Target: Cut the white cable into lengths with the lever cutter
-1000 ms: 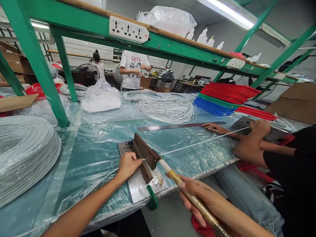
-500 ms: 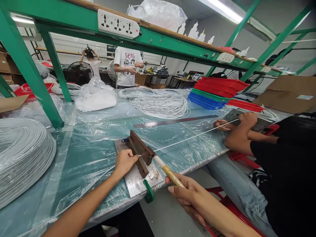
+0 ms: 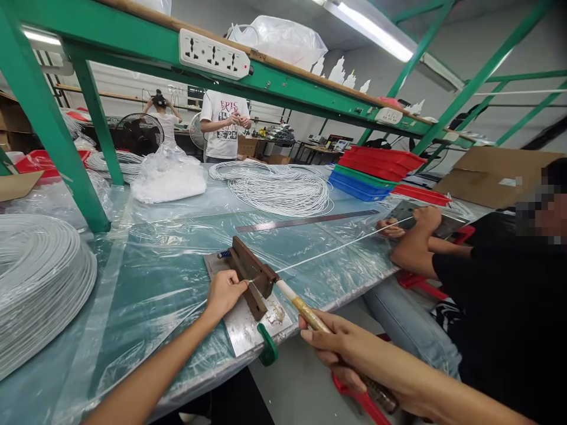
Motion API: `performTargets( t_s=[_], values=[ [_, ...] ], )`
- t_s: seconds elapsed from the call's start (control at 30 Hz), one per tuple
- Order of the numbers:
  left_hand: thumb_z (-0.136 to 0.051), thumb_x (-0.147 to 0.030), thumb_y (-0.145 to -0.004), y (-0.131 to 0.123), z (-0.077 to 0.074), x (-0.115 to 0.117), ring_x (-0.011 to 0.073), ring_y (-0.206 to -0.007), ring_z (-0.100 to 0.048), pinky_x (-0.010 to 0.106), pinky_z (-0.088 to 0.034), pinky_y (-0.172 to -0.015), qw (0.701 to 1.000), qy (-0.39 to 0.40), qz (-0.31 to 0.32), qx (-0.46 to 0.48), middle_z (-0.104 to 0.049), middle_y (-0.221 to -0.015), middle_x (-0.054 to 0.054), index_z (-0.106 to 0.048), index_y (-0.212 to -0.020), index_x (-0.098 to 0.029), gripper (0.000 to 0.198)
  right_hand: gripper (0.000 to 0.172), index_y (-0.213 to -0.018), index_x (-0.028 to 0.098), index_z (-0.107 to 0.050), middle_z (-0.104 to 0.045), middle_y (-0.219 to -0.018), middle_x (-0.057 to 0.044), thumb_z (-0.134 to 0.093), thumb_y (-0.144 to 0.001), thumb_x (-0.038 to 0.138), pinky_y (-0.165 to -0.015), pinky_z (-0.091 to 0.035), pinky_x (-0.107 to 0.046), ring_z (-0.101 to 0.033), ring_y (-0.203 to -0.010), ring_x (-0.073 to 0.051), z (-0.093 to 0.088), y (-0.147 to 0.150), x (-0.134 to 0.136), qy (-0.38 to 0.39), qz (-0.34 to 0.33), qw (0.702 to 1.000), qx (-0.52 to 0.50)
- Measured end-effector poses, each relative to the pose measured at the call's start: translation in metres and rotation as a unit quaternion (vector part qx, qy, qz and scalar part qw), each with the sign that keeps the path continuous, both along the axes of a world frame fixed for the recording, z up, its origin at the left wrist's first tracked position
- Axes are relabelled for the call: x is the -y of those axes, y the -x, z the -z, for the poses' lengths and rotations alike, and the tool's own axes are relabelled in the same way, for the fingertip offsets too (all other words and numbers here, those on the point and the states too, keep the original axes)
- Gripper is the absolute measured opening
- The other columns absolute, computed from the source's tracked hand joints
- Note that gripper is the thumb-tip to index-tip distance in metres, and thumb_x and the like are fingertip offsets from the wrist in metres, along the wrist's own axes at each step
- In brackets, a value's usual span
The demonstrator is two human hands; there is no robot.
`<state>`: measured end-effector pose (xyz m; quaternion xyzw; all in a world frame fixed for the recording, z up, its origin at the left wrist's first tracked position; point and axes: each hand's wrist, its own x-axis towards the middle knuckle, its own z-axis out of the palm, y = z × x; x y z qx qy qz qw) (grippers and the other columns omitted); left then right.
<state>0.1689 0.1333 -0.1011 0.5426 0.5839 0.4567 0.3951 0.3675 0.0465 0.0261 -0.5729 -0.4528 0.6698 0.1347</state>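
Observation:
My left hand (image 3: 225, 289) pinches a thin white cable (image 3: 330, 250) beside a brown metal bench cutter (image 3: 253, 268). The cable runs past the cutter to the right, towards a co-worker's hands. Wrapped around the cutter's lever handle (image 3: 310, 314), which is white and gold with tape, is my right hand (image 3: 339, 345). The cutter sits on a silver base plate (image 3: 239, 336) at the table's front edge, where a green clamp handle (image 3: 267, 345) shows. My left fingertips hide the bit of cable they grip.
A big cable coil (image 3: 44, 283) lies at left and a looser coil (image 3: 281, 189) behind the cutter. A steel ruler (image 3: 305, 221) lies across the film-covered table. Stacked trays (image 3: 376, 171) stand at right, near a co-worker's forearm (image 3: 414, 251). A green post (image 3: 75, 141) rises at left.
The view has turned slightly right, so the background sits further left and the co-worker's head has come into the frame. Both my hands keep their grips at the cutter.

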Motion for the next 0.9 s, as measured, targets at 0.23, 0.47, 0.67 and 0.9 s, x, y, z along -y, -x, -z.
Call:
performTargets(
  t_s=[0.23, 0.47, 0.67, 0.9],
  values=[
    [-0.061, -0.038, -0.064, 0.001, 0.002, 0.000, 0.0078, -0.046, -0.033, 0.021, -0.022, -0.048, 1.000, 0.002, 0.006, 0.005, -0.032, -0.045, -0.007, -0.036, -0.047, -0.019, 0.036, 0.048, -0.075, 0.022, -0.032, -0.028, -0.043, 0.012, -0.054, -0.073, 0.065, -0.031, -0.012, -0.019, -0.017, -0.031, -0.004, 0.004, 0.002, -0.001, -0.104, -0.025, 0.991, 0.082],
    [-0.060, -0.039, -0.063, 0.000, 0.003, 0.001, 0.0077, -0.047, -0.031, 0.020, -0.020, -0.048, 1.000, -0.009, 0.006, 0.025, -0.030, -0.045, -0.007, -0.033, -0.047, -0.019, 0.037, 0.043, -0.076, 0.021, -0.041, -0.037, -0.056, 0.004, -0.058, -0.072, 0.061, -0.041, -0.025, -0.021, -0.034, -0.048, -0.010, 0.039, 0.001, 0.013, -0.185, 0.018, 0.978, 0.096],
    [-0.061, -0.052, -0.059, 0.004, -0.007, 0.005, 0.0074, -0.047, -0.027, 0.022, -0.019, -0.048, 0.997, -0.012, 0.012, 0.072, -0.027, -0.046, -0.007, -0.032, -0.048, -0.020, 0.045, 0.043, -0.084, 0.019, -0.047, -0.026, -0.052, 0.008, -0.053, -0.075, 0.061, -0.036, -0.020, -0.019, -0.023, -0.039, -0.007, 0.065, -0.001, 0.022, -0.176, 0.022, 0.983, 0.053],
    [-0.059, -0.067, -0.061, 0.012, -0.037, 0.027, 0.0083, -0.052, -0.029, 0.022, -0.023, -0.052, 0.992, -0.013, 0.063, 0.112, -0.031, -0.053, -0.006, -0.039, -0.054, -0.019, 0.053, 0.056, -0.122, 0.023, -0.049, -0.053, -0.064, 0.003, -0.069, -0.071, 0.038, -0.039, -0.031, -0.016, -0.035, -0.039, -0.004, -0.053, -0.006, -0.016, -0.074, 0.043, 0.990, -0.110]
  ],
)
